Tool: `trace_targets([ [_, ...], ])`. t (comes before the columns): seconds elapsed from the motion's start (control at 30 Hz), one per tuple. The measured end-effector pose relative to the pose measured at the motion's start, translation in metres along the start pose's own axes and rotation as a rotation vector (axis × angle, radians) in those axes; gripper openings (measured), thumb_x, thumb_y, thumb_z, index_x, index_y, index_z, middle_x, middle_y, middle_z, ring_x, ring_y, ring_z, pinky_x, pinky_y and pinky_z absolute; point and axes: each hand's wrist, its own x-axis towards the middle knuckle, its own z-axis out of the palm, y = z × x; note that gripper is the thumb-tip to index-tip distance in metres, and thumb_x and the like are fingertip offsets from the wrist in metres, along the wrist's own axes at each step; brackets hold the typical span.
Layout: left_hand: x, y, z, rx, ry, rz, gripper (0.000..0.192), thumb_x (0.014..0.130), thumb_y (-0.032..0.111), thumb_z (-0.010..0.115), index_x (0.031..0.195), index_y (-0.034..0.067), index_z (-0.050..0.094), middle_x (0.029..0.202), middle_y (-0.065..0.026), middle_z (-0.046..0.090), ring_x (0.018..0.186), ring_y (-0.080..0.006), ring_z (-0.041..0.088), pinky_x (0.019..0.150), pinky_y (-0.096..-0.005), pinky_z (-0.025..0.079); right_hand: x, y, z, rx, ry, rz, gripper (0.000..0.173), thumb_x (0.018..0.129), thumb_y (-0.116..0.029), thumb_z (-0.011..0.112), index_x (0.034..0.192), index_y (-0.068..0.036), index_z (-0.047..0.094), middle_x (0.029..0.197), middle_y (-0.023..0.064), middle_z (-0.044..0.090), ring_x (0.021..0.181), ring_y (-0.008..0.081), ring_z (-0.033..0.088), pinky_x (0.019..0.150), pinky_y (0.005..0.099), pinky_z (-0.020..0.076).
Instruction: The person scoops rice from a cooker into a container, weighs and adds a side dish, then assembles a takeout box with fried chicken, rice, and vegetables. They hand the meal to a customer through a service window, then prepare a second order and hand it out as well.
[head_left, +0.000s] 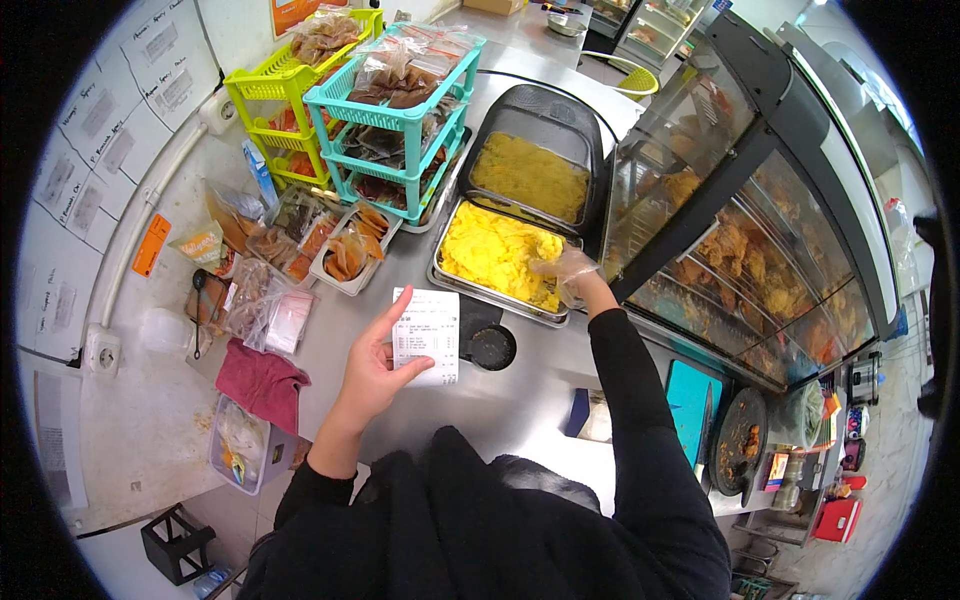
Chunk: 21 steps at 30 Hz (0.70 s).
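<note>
My left hand (382, 360) holds a printed paper receipt (427, 337) upright between thumb and fingers, above the steel counter. In a clear plastic glove, my right hand (568, 274) reaches into the right side of a metal tray of scrambled egg (487, 247). Its fingers are curled at a lump of egg; how firmly they grip cannot be made out. Behind the tray, a black lid (555, 105) with a see-through window stands raised. A small round black dish (492, 346) lies on the counter just right of the receipt.
Tiered turquoise baskets (412, 112) and green baskets (274, 82) hold bagged food at the back left. A glass display case (735, 225) of fried chicken stands right. Nearer are a turquoise cutting board (691, 405) with a knife (705, 427), a round dark board (739, 442) and a red cloth (259, 382).
</note>
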Motion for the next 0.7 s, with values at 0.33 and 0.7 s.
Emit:
trace_targets([
  [0.33, -0.039, -0.025, 0.039, 0.069, -0.049, -0.121, 0.092, 0.082, -0.015, 0.072, 0.161, 0.01, 0.033, 0.14, -0.0095, 0.057, 0.113, -0.0156, 0.066, 0.094, -0.0292, 0.057, 0.05, 0.013, 0.008, -0.152, 0.265, 0.216, 0.074, 0.086, -0.065, 0.073, 0.116, 0.003, 0.072, 0.108, 0.0145, 0.074, 0.089, 0.0227, 0.066, 0.078, 0.0405, 0.0503],
  [0.7, -0.076, -0.081, 0.084, 0.508, -0.141, -0.144, 0.064, 0.084, 0.005, 0.078, 0.145, 0.003, 0.056, 0.13, -0.0135, 0.068, 0.119, -0.0213, 0.065, 0.099, -0.0355, 0.053, -0.037, -0.025, -0.007, 0.69, 0.039, 0.301, 0.063, 0.078, -0.044, 0.09, 0.116, 0.0, 0.068, 0.105, 0.015, 0.068, 0.088, 0.0225, 0.062, 0.079, 0.0424, 0.0495],
])
